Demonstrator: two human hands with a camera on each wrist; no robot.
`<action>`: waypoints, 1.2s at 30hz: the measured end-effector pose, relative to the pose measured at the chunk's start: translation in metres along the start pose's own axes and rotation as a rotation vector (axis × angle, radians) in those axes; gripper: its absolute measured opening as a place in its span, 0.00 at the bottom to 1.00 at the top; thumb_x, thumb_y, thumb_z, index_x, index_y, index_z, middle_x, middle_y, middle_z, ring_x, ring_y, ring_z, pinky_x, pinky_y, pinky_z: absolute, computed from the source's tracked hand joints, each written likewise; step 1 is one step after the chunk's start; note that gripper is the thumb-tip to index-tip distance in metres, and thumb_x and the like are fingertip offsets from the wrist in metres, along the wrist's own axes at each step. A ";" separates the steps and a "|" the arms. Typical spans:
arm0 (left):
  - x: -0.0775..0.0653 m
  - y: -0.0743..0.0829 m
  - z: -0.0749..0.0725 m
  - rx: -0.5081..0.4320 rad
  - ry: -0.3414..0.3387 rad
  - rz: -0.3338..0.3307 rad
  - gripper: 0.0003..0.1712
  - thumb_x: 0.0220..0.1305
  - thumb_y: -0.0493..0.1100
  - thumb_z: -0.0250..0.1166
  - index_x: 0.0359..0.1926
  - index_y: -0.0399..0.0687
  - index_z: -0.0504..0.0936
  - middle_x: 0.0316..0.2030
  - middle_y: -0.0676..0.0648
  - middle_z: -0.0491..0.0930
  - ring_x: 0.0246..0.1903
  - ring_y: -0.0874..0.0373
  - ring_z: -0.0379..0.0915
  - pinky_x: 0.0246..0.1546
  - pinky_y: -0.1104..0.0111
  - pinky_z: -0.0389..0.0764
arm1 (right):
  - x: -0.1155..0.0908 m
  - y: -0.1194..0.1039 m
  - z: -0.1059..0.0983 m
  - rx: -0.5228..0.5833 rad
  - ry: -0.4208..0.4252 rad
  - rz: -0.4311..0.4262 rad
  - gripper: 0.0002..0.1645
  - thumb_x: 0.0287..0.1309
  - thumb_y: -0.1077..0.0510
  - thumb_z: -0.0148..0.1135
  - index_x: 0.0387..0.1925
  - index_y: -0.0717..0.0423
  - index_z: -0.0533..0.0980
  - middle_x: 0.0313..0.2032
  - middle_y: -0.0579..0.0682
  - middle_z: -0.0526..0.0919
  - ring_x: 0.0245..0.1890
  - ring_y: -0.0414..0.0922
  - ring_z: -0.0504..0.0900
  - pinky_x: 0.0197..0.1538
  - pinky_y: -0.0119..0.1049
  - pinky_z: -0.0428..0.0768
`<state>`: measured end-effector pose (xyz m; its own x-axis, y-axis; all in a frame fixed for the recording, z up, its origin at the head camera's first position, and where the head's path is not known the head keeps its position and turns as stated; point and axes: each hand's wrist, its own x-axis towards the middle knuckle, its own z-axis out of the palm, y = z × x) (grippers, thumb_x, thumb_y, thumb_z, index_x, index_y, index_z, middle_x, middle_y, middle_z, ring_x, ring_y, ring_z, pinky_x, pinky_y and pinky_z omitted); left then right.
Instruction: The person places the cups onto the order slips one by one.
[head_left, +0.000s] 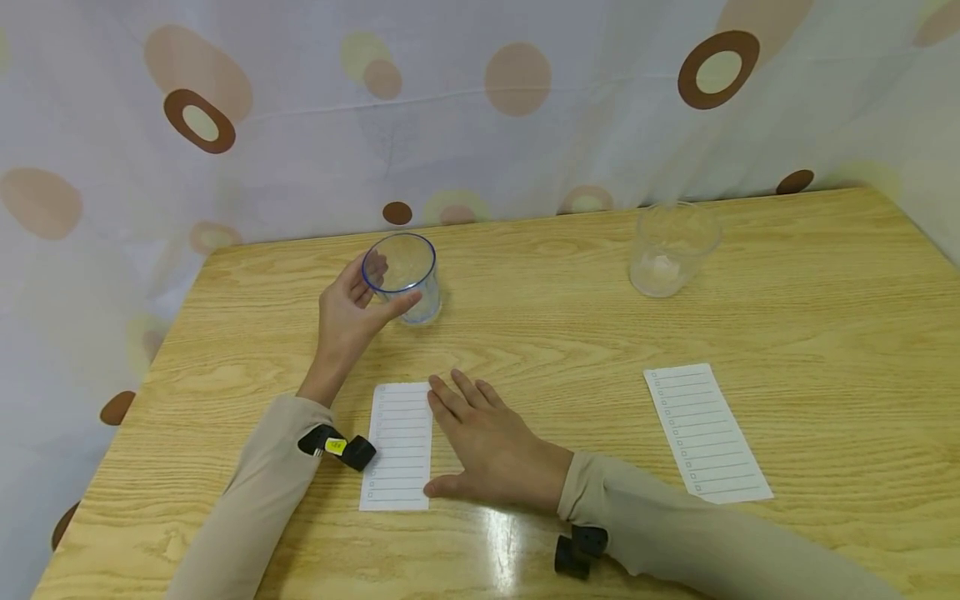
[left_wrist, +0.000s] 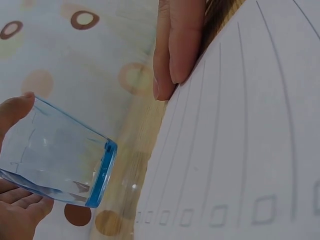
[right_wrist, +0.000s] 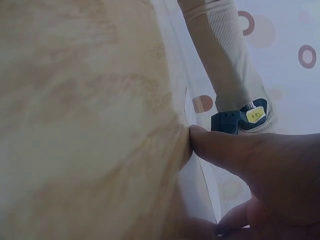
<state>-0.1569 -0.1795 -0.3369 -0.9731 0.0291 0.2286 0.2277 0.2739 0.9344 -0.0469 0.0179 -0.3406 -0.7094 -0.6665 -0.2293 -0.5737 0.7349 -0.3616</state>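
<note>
My left hand (head_left: pixel 347 310) holds a clear drinking glass with a blue rim (head_left: pixel 424 305) at the table's back left. Its thumb lies along the near side and the fingers along the far left side. The left wrist view shows the glass (left_wrist: pixel 55 150) between thumb and fingers, its blue-tinted base facing the tabletop. A white checklist slip (head_left: pixel 401 446), lined with small boxes, lies below it. My right hand (head_left: pixel 495 454) is spread palm down beside the slip, with the index fingertip and thumb tip at its right edge.
A second clear glass (head_left: pixel 660 271) stands at the back right. Another lined slip (head_left: pixel 708 433) lies on the right, its lower edge close to the right sleeve (head_left: pixel 675 525). A patterned curtain (head_left: pixel 450 150) hangs behind the wooden table (head_left: pixel 540 333).
</note>
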 end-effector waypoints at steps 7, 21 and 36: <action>-0.002 0.003 0.000 -0.004 -0.007 -0.009 0.46 0.51 0.42 0.76 0.69 0.40 0.65 0.64 0.40 0.70 0.64 0.53 0.66 0.66 0.67 0.64 | 0.000 0.000 0.000 -0.001 0.001 0.006 0.59 0.55 0.29 0.59 0.74 0.62 0.50 0.75 0.54 0.43 0.75 0.53 0.38 0.75 0.49 0.43; -0.014 0.019 -0.003 -0.002 -0.031 0.021 0.44 0.51 0.40 0.76 0.68 0.41 0.66 0.63 0.43 0.71 0.64 0.55 0.67 0.65 0.68 0.66 | 0.001 -0.001 0.000 -0.047 -0.019 0.003 0.60 0.56 0.27 0.57 0.74 0.62 0.49 0.75 0.55 0.41 0.75 0.52 0.37 0.75 0.48 0.42; -0.035 0.035 -0.014 0.000 -0.044 0.026 0.45 0.50 0.39 0.76 0.68 0.42 0.67 0.62 0.43 0.72 0.63 0.54 0.68 0.63 0.70 0.67 | 0.003 -0.001 0.001 -0.046 -0.038 -0.026 0.59 0.60 0.29 0.54 0.74 0.65 0.47 0.75 0.59 0.38 0.75 0.52 0.36 0.75 0.46 0.41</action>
<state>-0.1142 -0.1839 -0.3085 -0.9675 0.0784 0.2406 0.2529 0.2723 0.9284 -0.0484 0.0150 -0.3416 -0.6784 -0.6890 -0.2551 -0.6106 0.7218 -0.3258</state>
